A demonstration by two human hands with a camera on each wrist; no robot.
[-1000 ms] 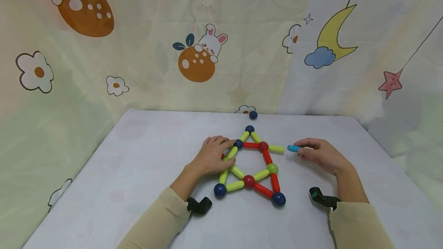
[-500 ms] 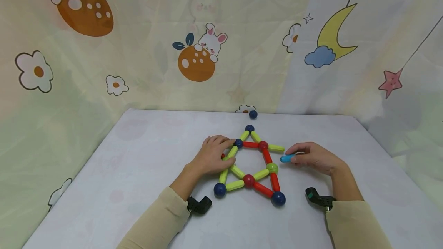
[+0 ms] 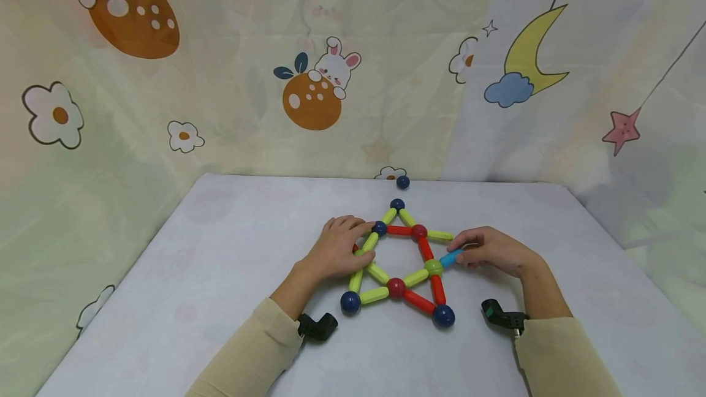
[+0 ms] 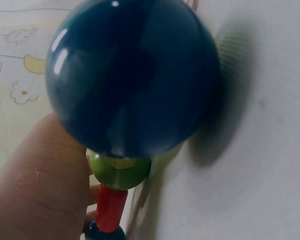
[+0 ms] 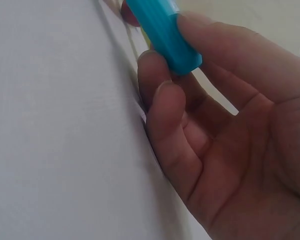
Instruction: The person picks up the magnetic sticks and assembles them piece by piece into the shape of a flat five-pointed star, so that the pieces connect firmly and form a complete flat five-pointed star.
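A flat star-like frame of magnetic building sticks and balls (image 3: 396,288) lies on the table, in red, yellow-green and dark blue. My left hand (image 3: 339,247) holds its left side, the thumb over a yellow-green stick (image 3: 371,241) and a fingertip at a dark blue ball (image 3: 379,228). Part of that side is hidden under the hand. My right hand (image 3: 491,253) pinches a light blue stick (image 3: 451,257) between thumb and fingers. Its far end meets the green ball (image 3: 434,267) on the frame's right side. In the right wrist view the blue stick (image 5: 167,37) slants up from the fingertips.
One loose dark blue ball (image 3: 403,182) sits at the table's back edge. A yellow-green stick (image 3: 440,236) juts right from a red ball (image 3: 419,232), close to my right fingertips. Behind the white table (image 3: 231,231) hangs a printed cloth (image 3: 237,78).
My right hand has moved left and slightly toward me, bringing the light blue stick from beside the jutting yellow-green stick to the green ball. My left hand has stayed in place.
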